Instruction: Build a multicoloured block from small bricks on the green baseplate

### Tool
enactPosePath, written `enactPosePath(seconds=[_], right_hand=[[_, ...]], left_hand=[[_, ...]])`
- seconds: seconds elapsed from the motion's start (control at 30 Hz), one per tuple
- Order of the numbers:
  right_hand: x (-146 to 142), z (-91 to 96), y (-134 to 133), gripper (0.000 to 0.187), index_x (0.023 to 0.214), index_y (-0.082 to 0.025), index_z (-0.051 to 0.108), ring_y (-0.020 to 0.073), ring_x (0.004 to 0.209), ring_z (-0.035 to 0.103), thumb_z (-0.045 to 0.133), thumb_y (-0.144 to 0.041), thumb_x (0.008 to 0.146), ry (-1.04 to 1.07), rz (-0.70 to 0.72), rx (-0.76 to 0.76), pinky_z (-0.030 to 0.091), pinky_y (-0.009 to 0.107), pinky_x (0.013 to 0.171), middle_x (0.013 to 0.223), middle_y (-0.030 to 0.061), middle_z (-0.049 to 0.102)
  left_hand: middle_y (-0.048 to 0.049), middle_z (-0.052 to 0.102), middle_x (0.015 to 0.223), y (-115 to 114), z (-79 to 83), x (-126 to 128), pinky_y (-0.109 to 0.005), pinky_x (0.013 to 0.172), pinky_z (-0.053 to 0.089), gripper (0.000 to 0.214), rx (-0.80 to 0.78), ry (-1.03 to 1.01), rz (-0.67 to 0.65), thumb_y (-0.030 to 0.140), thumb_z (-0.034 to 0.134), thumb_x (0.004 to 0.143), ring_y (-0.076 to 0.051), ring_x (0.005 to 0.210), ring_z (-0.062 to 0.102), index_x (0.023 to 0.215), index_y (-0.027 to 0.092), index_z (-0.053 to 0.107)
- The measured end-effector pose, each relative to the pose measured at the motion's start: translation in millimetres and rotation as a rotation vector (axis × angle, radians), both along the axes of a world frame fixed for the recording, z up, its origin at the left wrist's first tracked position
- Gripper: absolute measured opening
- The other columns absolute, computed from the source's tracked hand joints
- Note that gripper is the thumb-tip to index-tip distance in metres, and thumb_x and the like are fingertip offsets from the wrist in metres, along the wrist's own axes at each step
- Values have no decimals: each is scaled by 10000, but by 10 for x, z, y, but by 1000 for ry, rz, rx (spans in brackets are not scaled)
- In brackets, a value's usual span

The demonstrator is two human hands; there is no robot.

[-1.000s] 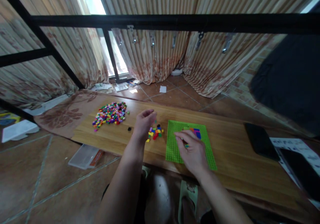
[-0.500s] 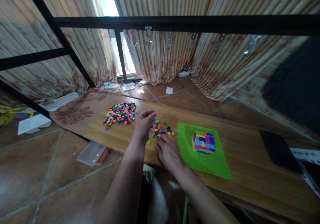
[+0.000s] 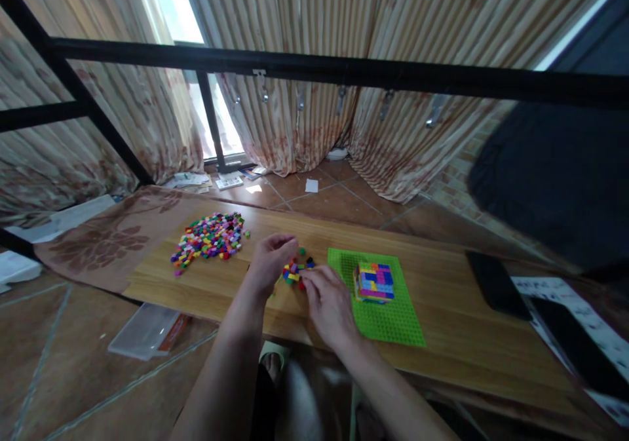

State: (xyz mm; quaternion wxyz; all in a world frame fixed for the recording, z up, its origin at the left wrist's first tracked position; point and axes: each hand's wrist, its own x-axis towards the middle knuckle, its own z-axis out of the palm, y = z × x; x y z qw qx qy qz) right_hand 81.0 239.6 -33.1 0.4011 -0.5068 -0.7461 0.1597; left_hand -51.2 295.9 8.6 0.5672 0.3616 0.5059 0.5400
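Observation:
A small heap of coloured bricks (image 3: pixel 295 272) lies on the wooden table (image 3: pixel 226 284), between my two hands. My left hand (image 3: pixel 269 259) rests just left of this heap, fingers curled; what they hold, if anything, is hidden. My right hand (image 3: pixel 328 303) reaches into the heap from the right, fingers bent down onto the bricks. To the right, a green baseplate (image 3: pixel 383 316) carries a multicoloured block of stacked bricks (image 3: pixel 375 281). A large pile of loose bricks (image 3: pixel 209 238) lies further left.
A black metal frame bar (image 3: pixel 344 74) crosses above the table. Two dark flat devices (image 3: pixel 495 284) and a printed sheet (image 3: pixel 580 316) lie at the table's right end. A patterned cloth (image 3: pixel 98 244) covers its left end. A clear plastic case (image 3: pixel 142 329) lies on the tiled floor.
My right hand left the baseplate and moved left to the small heap, uncovering the stacked block. My left hand stayed beside the heap. The view shifted.

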Motion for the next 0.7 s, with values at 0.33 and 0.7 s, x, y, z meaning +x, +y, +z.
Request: enactPosePath(seconds=[0.33,0.7], right_hand=[[614,263,-51,180,974,-227,688,165,881,634,524,-266,911,347,-158,73,502,300,788,929,39,686],[1013,309,-114,233,1096,-247,670,164,940,614,570,-272,887,296,-60,24,495,300,810,1026,47,642]], left_hand=[[-31,685,763,-185,0,530,-236,698,522,339,-83,-207,-517,301,827,608,-101,675,638,861,118,694],[-16,673,685,-211,-18,868,-235,647,515,329,-129,-343,-543,266,836,605,-90,599,616,858,108,696]])
